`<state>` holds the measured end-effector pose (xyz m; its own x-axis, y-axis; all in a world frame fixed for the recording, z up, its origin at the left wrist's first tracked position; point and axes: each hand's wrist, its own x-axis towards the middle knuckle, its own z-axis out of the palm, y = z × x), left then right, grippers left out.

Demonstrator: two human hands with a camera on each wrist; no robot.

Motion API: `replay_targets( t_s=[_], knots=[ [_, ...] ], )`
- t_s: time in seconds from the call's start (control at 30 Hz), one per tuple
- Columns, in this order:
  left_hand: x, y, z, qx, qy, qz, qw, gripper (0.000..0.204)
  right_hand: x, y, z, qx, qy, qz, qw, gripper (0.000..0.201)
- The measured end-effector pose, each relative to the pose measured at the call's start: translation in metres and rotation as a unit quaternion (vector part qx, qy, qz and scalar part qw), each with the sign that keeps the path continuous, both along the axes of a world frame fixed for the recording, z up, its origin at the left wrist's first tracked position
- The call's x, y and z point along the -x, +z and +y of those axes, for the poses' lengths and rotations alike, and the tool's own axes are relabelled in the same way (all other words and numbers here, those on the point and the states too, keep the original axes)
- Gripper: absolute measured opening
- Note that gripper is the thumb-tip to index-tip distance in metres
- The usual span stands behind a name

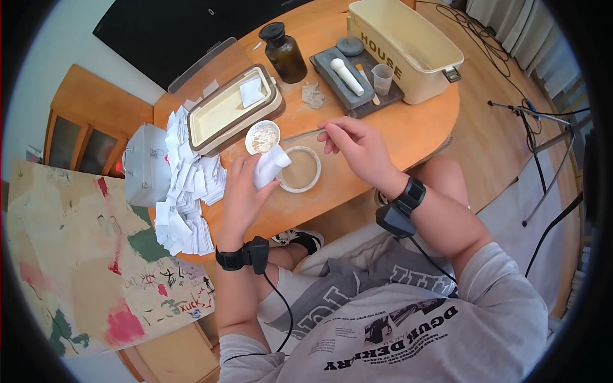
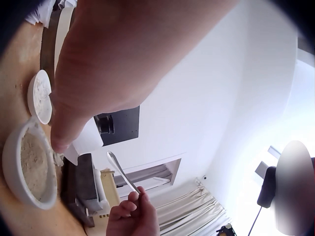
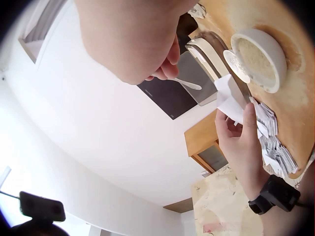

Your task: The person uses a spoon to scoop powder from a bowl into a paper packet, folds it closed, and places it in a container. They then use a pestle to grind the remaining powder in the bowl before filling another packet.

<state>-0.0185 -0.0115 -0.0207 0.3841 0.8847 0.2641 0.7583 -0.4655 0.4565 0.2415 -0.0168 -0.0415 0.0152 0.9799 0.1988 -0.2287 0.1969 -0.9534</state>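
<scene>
- Above the wooden table [image 1: 418, 131], my two hands are apart from each other, both raised in front of me.
- My left hand [image 1: 245, 191] pinches a folded white paper [image 1: 271, 167] between thumb and fingers; the paper is held up off the table, near the rim of the big bowl.
- My right hand [image 1: 357, 147] has its fingers curled round the end of a slim spoon [image 3: 189, 84], which points toward my left side and hangs in the air, clear of the bowls in both wrist views.
- The big white bowl [image 1: 318, 169], thick-walled, sits on the table with pale powder inside.
- Just beside it, on the far side, is the small white bowl [image 1: 262, 137], also with whitish powder in it.
- To my left, a pile of folded white packets [image 1: 191, 182] spreads over the table edge side, next to a silver case [image 1: 145, 165].
- Beyond the bowls lies a long cream box [image 1: 220, 119] with a brown rim, another piece of paper inside.
- Farther off stands a dark brown jar [image 1: 285, 62] with a black stopper.
- To the right of the jar, a white pestle [image 1: 347, 76] lies on a grey block [image 1: 335, 80], with a clear cup [image 1: 382, 80] beside it and a cream bin [image 1: 424, 73] marked HOUSE just behind.
</scene>
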Motion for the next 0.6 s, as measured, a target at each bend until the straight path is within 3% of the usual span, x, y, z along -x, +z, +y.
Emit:
replay_targets(
  t_s=[0.23,0.6],
  knots=[
    [-0.006,0.032,0.001,0.000,-0.072,0.151,0.986,0.056,-0.004,0.001,-0.001,0.029,0.002,-0.046,0.998,0.023],
    [-0.022,0.054,0.013,0.022,-0.122,0.224,0.967,0.055,-0.010,0.005,-0.003,0.019,0.006,-0.084,0.996,0.027]
  ],
)
